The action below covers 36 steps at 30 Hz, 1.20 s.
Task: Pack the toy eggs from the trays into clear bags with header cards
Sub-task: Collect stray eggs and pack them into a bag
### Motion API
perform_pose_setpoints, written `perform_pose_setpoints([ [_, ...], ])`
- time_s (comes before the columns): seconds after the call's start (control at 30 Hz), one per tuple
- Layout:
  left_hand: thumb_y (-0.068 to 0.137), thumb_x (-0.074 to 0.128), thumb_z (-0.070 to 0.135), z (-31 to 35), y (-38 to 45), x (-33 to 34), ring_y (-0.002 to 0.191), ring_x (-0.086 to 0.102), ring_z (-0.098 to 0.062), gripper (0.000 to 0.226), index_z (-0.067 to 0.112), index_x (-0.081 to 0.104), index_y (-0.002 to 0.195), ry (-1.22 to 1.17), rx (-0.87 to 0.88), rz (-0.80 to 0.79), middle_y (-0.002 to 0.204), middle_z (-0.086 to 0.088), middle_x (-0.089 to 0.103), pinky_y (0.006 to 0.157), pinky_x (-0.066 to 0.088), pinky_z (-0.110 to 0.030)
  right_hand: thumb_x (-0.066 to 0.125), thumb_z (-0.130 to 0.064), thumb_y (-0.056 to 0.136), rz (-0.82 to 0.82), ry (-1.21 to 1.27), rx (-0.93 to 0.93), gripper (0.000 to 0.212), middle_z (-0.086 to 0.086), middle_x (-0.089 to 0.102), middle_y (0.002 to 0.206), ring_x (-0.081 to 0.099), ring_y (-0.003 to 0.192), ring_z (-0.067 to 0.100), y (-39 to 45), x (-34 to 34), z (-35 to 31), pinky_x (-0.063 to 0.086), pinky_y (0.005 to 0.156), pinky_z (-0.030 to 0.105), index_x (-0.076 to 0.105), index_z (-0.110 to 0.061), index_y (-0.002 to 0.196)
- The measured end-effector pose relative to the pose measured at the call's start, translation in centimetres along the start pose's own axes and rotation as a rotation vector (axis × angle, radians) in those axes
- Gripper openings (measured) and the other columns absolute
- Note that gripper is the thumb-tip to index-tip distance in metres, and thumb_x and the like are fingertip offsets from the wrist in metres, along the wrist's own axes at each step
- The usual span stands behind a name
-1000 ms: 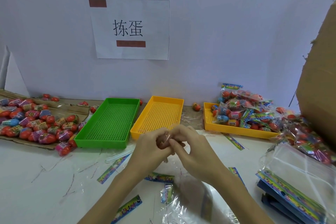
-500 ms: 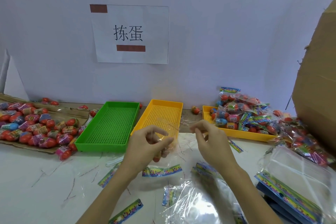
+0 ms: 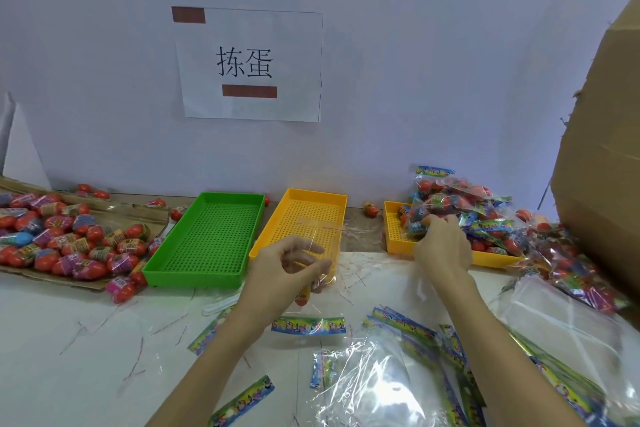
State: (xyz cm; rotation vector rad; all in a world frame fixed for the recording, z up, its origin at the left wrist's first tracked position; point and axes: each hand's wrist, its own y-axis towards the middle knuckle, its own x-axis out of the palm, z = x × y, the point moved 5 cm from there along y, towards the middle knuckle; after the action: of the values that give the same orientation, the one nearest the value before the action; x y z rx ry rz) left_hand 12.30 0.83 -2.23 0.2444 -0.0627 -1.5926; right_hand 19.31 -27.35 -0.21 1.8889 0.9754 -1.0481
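Right hand (image 3: 441,246) grip hidden among bagged eggs (image 3: 485,215)

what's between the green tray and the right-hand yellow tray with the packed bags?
In the head view, the empty yellow tray sits right beside the green tray. Then a bare strip of table with thin red scraps and one loose egg comes before the right yellow tray.

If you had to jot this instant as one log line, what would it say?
left hand: holds clear bag | right hand: reaching at packed bags in right yellow tray | green tray: empty
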Motion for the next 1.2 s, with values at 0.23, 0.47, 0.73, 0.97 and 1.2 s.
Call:
perform_pose_setpoints([
  [0.23, 0.089, 0.083, 0.016, 0.3, -0.1, 0.1, 0.061, 0.072, -0.026, 0.017, 0.013, 0.073, 0.101, 0.002, 0.010, 0.003, 0.083, -0.010, 0.078, 0.046, 0.051, -0.030, 0.065, -0.021, 0.099, 0.113, -0.150, -0.053, 0.019, 0.011, 0.070, 0.112, 0.060, 0.109, 0.032, 1.5, -0.8, -2.0, 0.050, 0.093, 0.044, 0.072, -0.013, 0.114],
  [0.47, 0.090, 0.082, 0.017, 0.4, -0.4, 0.4, 0.061, 0.073, -0.022, 0.016, 0.013, 0.073, 0.102, 0.018, 0.014, -0.033, 0.082, -0.008, 0.079, 0.046, 0.052, -0.030, 0.055, 0.019, 0.086, -0.092, -0.218, -0.454, 0.031, 0.019, 0.065, 0.115, 0.063, 0.109, 0.037, 3.3, 1.5, -6.9, 0.056, 0.082, 0.042, 0.066, 0.000, 0.107],
  [0.73, 0.090, 0.082, 0.016, 0.2, -0.1, 0.2, 0.062, 0.073, -0.026, 0.017, 0.011, 0.072, 0.103, 0.008, 0.012, -0.032, 0.082, -0.008, 0.078, 0.046, 0.051, -0.030, 0.058, -0.029, 0.102, 0.009, -0.546, -0.347, 0.028, 0.008, 0.066, 0.125, 0.058, 0.119, 0.027, 6.1, 1.6, -3.9, 0.046, 0.097, 0.038, 0.060, -0.017, 0.127],
  [0.97, 0.088, 0.084, 0.016, -0.2, 0.1, 0.0, 0.063, 0.074, -0.026, 0.021, 0.013, 0.072, 0.105, 0.001, 0.003, 0.000, 0.083, -0.007, 0.077, 0.046, 0.052, -0.032, 0.061, -0.035, 0.102, 0.052, -0.049, -0.298, 0.029, 0.013, 0.071, 0.111, 0.065, 0.101, 0.033, 5.8, 1.7, -3.0, 0.056, 0.089, 0.047, 0.063, -0.010, 0.117],
  [1.2, 0.089, 0.082, 0.018, -0.5, 0.2, 0.2, 0.066, 0.077, -0.027, 0.020, 0.015, 0.072, 0.106, 0.022, 0.006, 0.011, 0.082, 0.002, 0.077, 0.046, 0.055, -0.031, 0.072, -0.036, 0.094, -0.103, 0.758, -0.289, 0.015, -0.004, 0.075, 0.101, 0.068, 0.094, 0.012, 0.5, -1.5, -5.2, 0.057, 0.082, 0.032, 0.074, -0.027, 0.106],
])
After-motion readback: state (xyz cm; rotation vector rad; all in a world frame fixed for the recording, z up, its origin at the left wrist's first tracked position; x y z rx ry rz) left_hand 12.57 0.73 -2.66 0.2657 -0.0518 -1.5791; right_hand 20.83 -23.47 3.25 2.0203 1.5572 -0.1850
